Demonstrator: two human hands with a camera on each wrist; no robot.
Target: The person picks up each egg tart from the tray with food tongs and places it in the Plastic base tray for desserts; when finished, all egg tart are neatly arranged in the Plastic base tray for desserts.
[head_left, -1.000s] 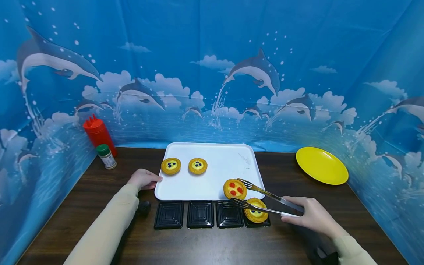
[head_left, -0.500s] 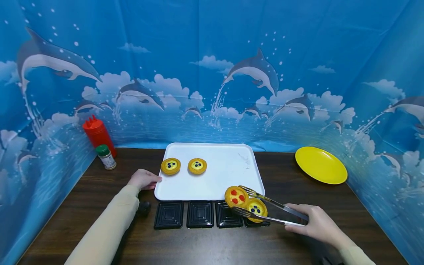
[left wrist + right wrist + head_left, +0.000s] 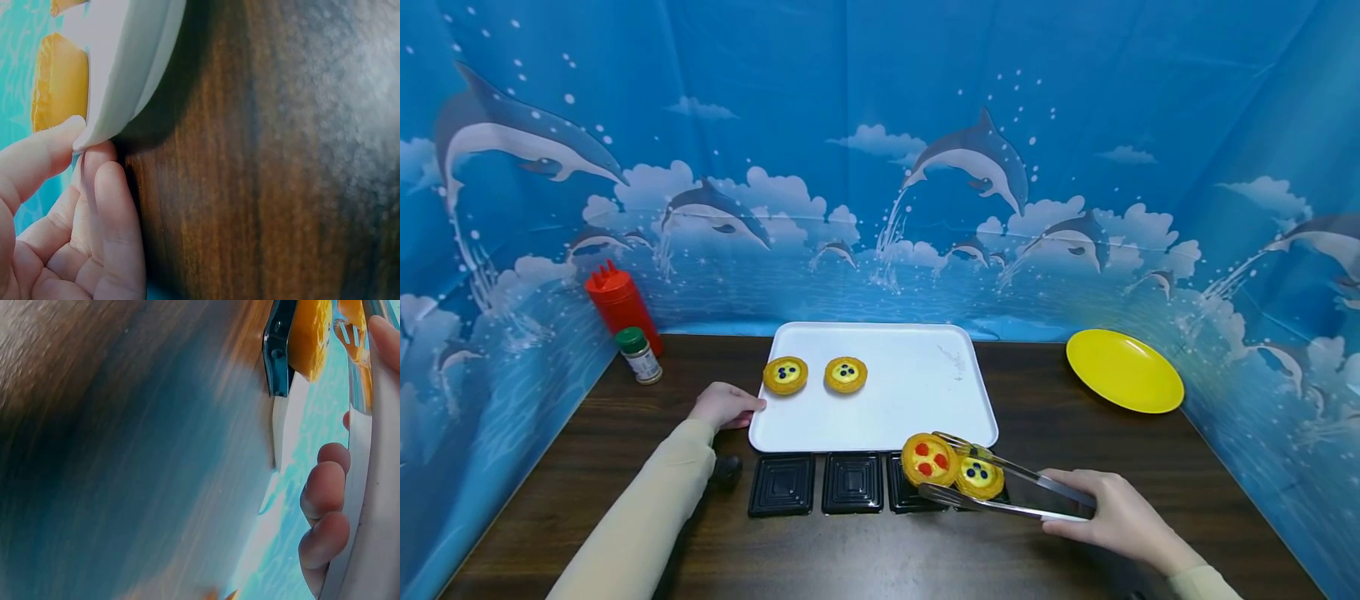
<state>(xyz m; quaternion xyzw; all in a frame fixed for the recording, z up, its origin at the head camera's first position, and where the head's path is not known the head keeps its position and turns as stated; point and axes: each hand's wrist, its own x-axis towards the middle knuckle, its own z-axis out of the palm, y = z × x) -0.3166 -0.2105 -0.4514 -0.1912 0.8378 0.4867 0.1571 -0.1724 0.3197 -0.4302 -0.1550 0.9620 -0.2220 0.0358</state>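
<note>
While the left hand (image 3: 726,407) keeps its grip pinched on the left edge of the white tray (image 3: 895,404), thumb above and fingers beneath, the right hand (image 3: 1105,508), out beyond the tray's near right corner, has its grip wrapped round the metal tongs (image 3: 1051,483). The tongs reach toward the tray's near edge, with one tip on either side of a red-topped tart (image 3: 930,459). That tart is just off the tray's near edge, right of its middle; whether it touches the dish below cannot be told. Immediately to its right, close by the same edge, is a blue-dotted tart (image 3: 978,473), partly covered by the tongs.

Four black dishes (image 3: 853,483) line the tray's near side. On the tray, toward the left, lie a second dotted tart (image 3: 786,376) and a third dotted tart (image 3: 846,375). Left of the tray stand a red bottle (image 3: 623,302) and a green-capped shaker (image 3: 640,358); to its right lies a yellow plate (image 3: 1124,371). Beneath the tray is a dark wood-grained surface (image 3: 850,558).
</note>
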